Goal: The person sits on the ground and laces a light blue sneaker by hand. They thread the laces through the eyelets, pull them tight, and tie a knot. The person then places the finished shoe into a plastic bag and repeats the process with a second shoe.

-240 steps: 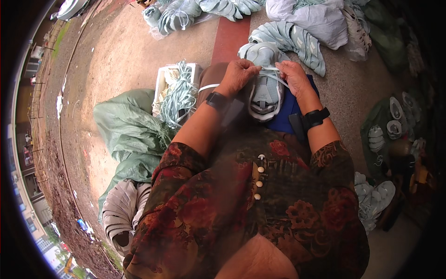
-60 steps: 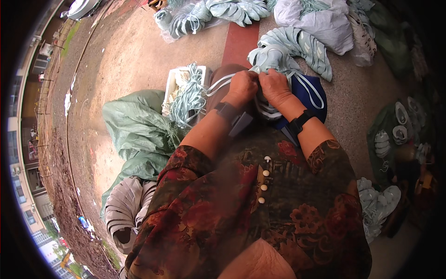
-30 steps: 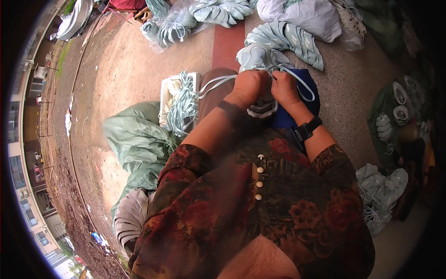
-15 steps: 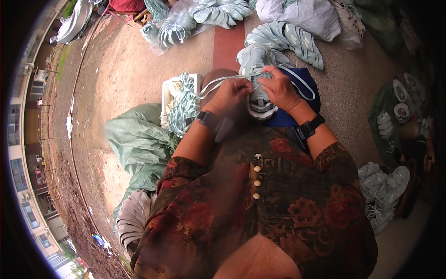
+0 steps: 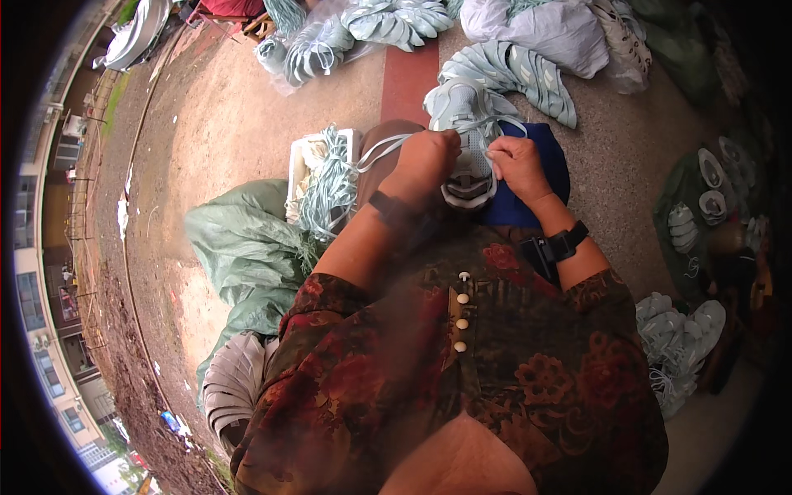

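Observation:
A pale blue-grey shoe upper (image 5: 472,157) lies over my lap, its toe pointing away from me. A light shoelace (image 5: 381,151) crosses it and loops out on both sides. My left hand (image 5: 427,158) is closed at the shoe's left edge, with the lace running into it; its fingertips are partly hidden. On the other side my right hand (image 5: 521,167) pinches the lace beside the eyelets. Under the shoe's right side is blue cloth (image 5: 551,161).
At left stands a white box (image 5: 295,169) heaped with pale blue laces (image 5: 327,186), beside a green sack (image 5: 247,235). Fanned rows of shoe uppers (image 5: 524,74) and a white bag (image 5: 536,33) lie ahead. More uppers (image 5: 681,338) are at right.
My left hand has moved forward and right, over the shoe's edge. My right hand has shifted right and down, away from the shoe's middle, drawing the lace.

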`<state>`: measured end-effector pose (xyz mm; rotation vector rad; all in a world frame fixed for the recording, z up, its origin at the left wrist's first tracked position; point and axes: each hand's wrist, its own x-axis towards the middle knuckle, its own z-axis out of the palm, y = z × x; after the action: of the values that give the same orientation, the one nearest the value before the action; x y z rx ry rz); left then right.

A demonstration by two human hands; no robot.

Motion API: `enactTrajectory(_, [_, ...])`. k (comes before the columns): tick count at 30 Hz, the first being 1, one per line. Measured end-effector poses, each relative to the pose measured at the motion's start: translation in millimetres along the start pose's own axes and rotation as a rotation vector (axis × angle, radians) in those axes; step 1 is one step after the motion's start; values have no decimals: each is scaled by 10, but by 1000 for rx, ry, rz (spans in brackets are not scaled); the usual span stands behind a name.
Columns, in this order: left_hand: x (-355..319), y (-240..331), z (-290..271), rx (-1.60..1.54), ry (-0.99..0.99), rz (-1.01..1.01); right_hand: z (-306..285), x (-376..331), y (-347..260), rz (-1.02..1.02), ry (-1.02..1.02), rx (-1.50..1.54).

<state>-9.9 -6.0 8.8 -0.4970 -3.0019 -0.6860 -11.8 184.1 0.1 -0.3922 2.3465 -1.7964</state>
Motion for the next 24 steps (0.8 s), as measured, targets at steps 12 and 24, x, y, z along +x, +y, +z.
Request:
enactTrajectory(12, [-30, 145, -44, 255, 25, -37, -36, -25, 179, 68, 35, 31])
enactTrajectory(24, [94, -45, 119, 224, -41, -40, -74, -38, 215, 92, 10, 126])
